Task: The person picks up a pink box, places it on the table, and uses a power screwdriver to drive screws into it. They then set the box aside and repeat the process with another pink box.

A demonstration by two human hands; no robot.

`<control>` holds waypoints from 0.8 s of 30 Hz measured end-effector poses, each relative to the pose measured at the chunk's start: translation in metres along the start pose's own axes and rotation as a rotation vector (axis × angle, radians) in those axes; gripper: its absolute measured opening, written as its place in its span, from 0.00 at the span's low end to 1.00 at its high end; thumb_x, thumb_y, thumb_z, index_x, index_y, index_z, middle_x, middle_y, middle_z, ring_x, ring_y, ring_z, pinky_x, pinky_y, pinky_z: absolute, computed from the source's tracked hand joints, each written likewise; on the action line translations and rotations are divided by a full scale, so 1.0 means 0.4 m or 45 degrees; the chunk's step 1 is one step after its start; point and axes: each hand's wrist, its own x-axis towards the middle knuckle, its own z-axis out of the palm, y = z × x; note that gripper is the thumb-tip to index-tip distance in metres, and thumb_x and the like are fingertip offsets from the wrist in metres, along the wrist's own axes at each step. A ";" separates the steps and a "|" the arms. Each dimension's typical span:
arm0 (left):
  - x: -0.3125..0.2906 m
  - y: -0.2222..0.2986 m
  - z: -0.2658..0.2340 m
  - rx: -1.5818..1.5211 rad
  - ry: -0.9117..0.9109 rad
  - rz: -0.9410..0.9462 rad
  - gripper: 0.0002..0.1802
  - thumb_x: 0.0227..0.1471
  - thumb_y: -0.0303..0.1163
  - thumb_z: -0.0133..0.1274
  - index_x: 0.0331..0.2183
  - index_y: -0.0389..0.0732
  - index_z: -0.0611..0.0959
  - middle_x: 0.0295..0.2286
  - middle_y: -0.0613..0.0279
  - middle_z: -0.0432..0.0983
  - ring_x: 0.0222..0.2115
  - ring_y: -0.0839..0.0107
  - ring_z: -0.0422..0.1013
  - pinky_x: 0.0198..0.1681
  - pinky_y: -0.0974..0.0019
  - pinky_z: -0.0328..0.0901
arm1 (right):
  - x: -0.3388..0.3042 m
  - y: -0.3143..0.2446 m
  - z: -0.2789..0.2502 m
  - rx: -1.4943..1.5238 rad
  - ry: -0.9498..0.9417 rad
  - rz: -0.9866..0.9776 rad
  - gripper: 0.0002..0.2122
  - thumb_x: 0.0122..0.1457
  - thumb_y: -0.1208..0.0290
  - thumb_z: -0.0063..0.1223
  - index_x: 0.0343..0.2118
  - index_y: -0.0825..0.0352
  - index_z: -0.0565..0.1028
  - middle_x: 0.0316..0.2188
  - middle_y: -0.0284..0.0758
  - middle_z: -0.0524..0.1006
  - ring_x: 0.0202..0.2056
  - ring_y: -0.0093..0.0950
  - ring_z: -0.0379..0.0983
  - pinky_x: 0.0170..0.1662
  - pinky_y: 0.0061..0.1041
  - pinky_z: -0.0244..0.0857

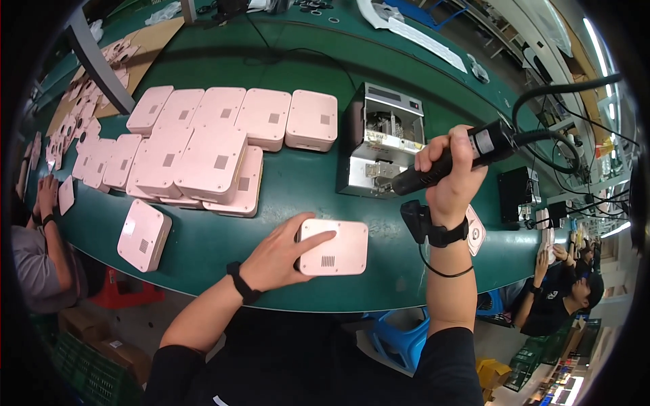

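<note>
My left hand (279,256) grips a pale pink plastic housing (349,252) by its left side, thumb and fingers spread around it with the index finger across its top. The housing lies on the green worktable, rounded corners and a small patch of vent slots showing. Raised to the right, my right hand (452,166) is wrapped around a black corded electric screwdriver (489,143), tilted with its front end down to the left. That end is at the front of a metal screw feeder (359,139); its very tip is hard to make out.
Stacked pink housings (217,162) fill the table's left half, and a single housing (144,235) stands nearer the front edge. A pink part (476,231) lies beyond my right forearm. Thick black cable (575,88) loops at the right. Other people work at both ends.
</note>
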 end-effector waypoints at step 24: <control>0.048 -0.028 0.068 -0.096 0.206 0.119 0.45 0.33 0.43 0.72 0.56 0.56 0.74 0.46 0.49 0.65 0.46 0.45 0.66 0.48 0.51 0.64 | -0.156 -0.023 0.015 0.176 0.126 -0.009 0.07 0.60 0.73 0.52 0.29 0.65 0.67 0.16 0.34 0.67 0.17 0.27 0.64 0.21 0.23 0.60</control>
